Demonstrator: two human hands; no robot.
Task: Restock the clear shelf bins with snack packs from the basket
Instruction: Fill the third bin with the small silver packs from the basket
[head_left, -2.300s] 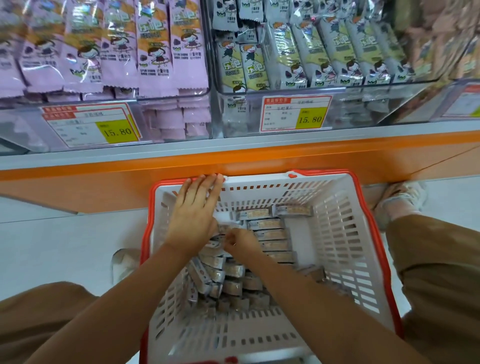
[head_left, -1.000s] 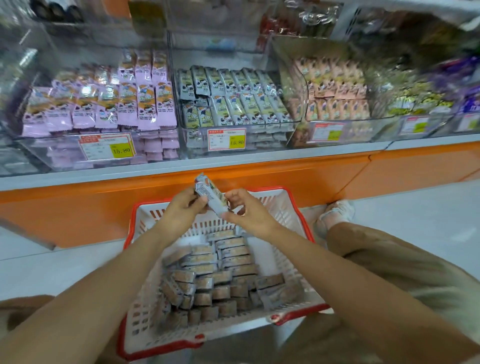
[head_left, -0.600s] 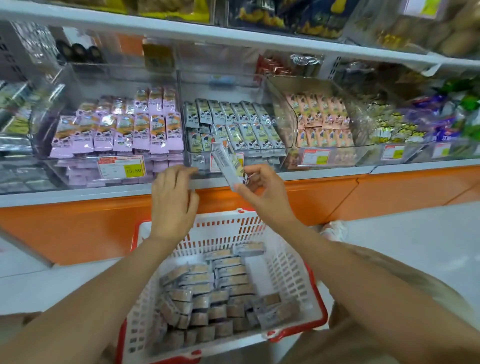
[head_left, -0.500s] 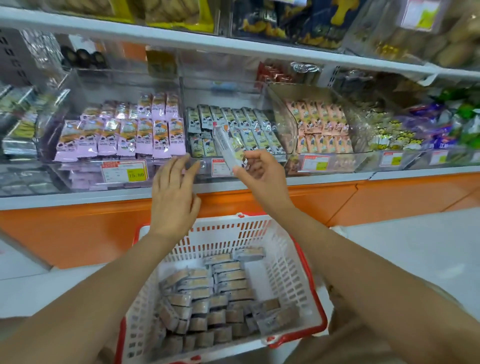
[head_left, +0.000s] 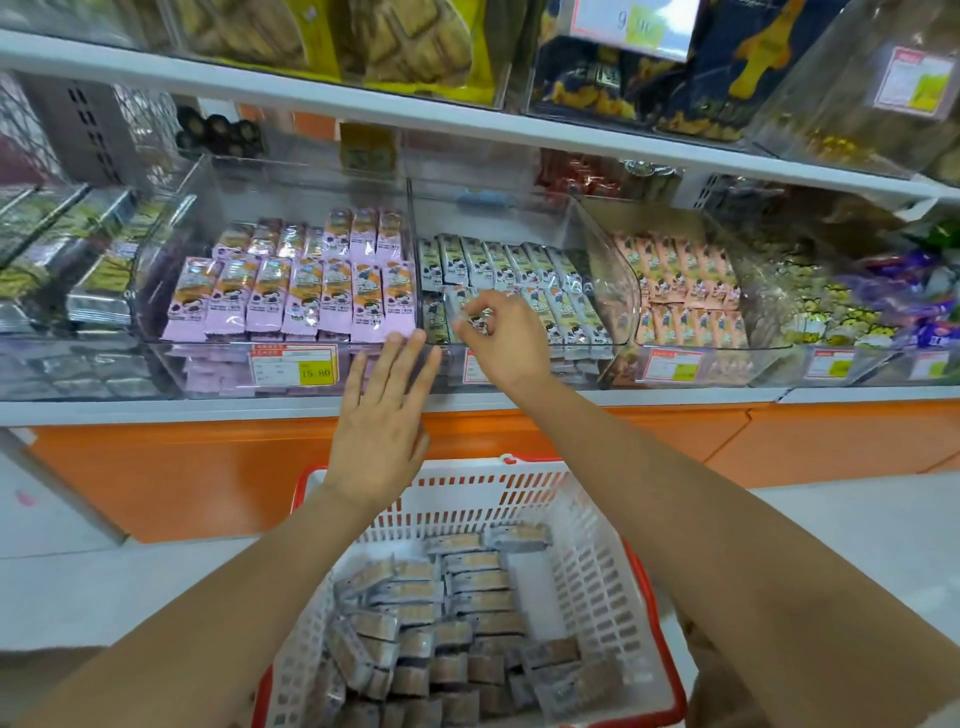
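Over the middle bin (head_left: 613, 280), right grip (head_left: 506, 338) pinches a snack pack (head_left: 458, 307), placing it; left grip (head_left: 382, 415) lies open. Next probably: seat, release.

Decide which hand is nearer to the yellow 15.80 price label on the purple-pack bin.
Left. The left hand hovers just right of the price label, fingers straight. The right hand is farther right, pinching a snack pack at the green-pack bin.

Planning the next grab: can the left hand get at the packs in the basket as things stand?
Probably yes. The left hand is open and empty above the basket, whose snack packs lie uncovered. The right hand is up at the middle bin, its arm off to the right.
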